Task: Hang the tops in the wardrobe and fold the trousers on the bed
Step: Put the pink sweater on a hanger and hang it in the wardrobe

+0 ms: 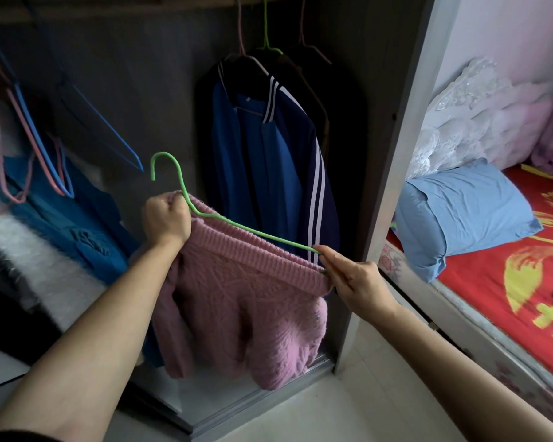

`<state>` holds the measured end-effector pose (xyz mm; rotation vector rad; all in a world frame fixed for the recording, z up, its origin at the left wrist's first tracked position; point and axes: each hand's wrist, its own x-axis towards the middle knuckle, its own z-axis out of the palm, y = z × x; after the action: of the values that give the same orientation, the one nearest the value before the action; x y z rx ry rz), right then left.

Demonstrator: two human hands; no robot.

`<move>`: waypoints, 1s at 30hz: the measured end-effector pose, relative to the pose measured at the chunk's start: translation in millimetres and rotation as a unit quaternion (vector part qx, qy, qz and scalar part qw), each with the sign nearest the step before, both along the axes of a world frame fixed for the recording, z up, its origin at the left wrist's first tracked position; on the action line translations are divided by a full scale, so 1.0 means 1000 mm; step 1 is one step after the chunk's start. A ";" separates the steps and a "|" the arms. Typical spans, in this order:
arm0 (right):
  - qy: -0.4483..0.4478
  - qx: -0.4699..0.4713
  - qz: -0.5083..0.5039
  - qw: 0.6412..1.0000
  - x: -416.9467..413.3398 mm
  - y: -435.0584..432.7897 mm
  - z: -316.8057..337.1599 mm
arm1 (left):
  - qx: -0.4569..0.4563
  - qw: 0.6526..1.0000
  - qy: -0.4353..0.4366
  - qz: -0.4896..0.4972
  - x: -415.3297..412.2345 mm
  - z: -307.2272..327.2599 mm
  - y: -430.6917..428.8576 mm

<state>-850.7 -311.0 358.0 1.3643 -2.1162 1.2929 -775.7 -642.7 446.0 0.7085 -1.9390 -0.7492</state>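
Threading the green hanger (205, 215) into the pink knitted sweater (243, 301) is the step I have in hand, standing at the open wardrobe (160, 100), which I take as my landmark. At its far left hang empty hangers (45, 164), pink and blue; I count about four, though they overlap and I cannot be sure. Below them sit a blue garment (61, 212) and something white and fluffy (29, 253). In front of the wardrobe's middle, my left hand (166, 221) is a closed fist, clamped on the sweater's ribbed edge together with the hanger's neck, the hook pointing up and left. One sweater, one hanger between my hands. Behind them, toward the wardrobe's right, hangs a blue jacket with white stripes (268, 161); three hooks rise there, pink, green and a duller one, so I judge three hung items, the dark ones hard to separate. My right hand (358, 279) pinches the hanger's far tip at the sweater's other corner, fingers closed on it. My hands are well apart. Next, I judge, I must seat the shoulders evenly, then lift the hook to the rail. Right of the wardrobe lies the bed (479, 282) with one blue pillow (460, 215).
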 end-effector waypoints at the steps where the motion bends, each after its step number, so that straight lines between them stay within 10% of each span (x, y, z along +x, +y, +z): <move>1: 0.014 0.008 0.007 1.000 -0.002 0.002 -0.001 | -0.002 1.000 -0.001 0.001 -0.001 0.002 0.001; 8: 0.217 0.098 0.065 0.969 -0.016 0.009 -0.006 | -0.020 0.999 -0.040 -0.014 0.000 0.012 0.008; 19: 0.291 0.229 0.062 0.927 -0.024 -0.032 0.000 | -0.202 0.965 -0.131 -0.105 -0.009 0.011 0.055; 30: 0.212 0.199 -0.077 0.954 -0.017 -0.065 0.016 | -0.014 0.982 -0.136 -0.129 0.001 0.000 0.068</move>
<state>-868.2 -375.5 374.2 1.4312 -2.1797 0.4666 -775.2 -574.6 446.5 0.5717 -2.3183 -0.8119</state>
